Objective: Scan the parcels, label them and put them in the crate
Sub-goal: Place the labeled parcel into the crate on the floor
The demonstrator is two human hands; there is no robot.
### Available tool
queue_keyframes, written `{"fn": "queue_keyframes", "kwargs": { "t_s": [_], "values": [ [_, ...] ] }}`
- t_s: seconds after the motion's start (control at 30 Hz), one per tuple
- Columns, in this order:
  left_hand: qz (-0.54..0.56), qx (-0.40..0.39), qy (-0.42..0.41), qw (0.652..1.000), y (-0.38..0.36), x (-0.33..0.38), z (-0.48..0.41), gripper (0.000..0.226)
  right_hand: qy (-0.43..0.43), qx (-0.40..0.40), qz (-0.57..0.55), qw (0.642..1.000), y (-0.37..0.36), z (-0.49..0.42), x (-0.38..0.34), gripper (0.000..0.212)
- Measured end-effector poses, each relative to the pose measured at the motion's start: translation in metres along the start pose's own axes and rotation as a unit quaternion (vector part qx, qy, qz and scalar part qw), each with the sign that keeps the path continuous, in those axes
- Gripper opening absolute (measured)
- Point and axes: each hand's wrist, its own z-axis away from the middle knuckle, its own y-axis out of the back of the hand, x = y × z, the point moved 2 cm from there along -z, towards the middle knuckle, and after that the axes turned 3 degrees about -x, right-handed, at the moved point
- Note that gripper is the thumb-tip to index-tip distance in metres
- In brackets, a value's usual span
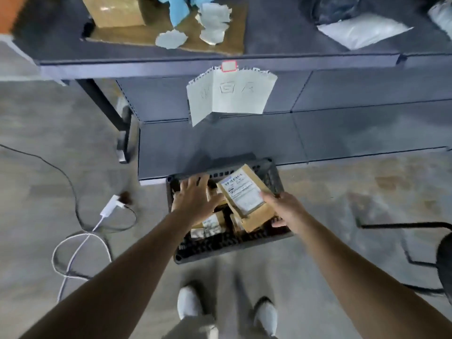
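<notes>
A dark plastic crate [227, 248] stands on the floor below the table, with several brown labelled parcels [210, 222] inside. My right hand [283, 207] grips the lower right edge of a brown cardboard parcel [256, 217] with a white shipping label [242, 192] on top, held tilted over the crate. Over the crate's left part, my left hand [195, 199] reaches in with fingers spread, above the parcels inside; whether it touches them I cannot tell.
A dark table [293, 59] carries a cardboard box [115, 11], torn paper scraps [212, 23], blue material and a white bag [362, 33]. A notepad sheet [230, 94] hangs from its front edge. Cables and a white charger [110, 206] lie left; a black chair base [428, 241] is right.
</notes>
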Motion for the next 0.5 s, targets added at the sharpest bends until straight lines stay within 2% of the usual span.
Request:
{"fn": "queue_keyframes", "kwargs": {
  "t_s": [0.2,0.33,0.5],
  "values": [
    [-0.033,0.026,-0.014,0.999,-0.102,-0.032,-0.072,0.078,0.06,-0.003,0.065,0.996,-0.03,-0.135,0.04,0.036],
    [-0.083,0.044,-0.038,0.995,-0.159,-0.056,-0.116,0.081,0.083,-0.009,0.107,0.991,-0.048,-0.213,0.058,0.039],
    [-0.116,0.062,-0.066,0.989,-0.204,-0.072,-0.159,0.084,0.127,-0.021,0.125,0.984,-0.069,-0.286,0.072,0.022]
  ]
}}
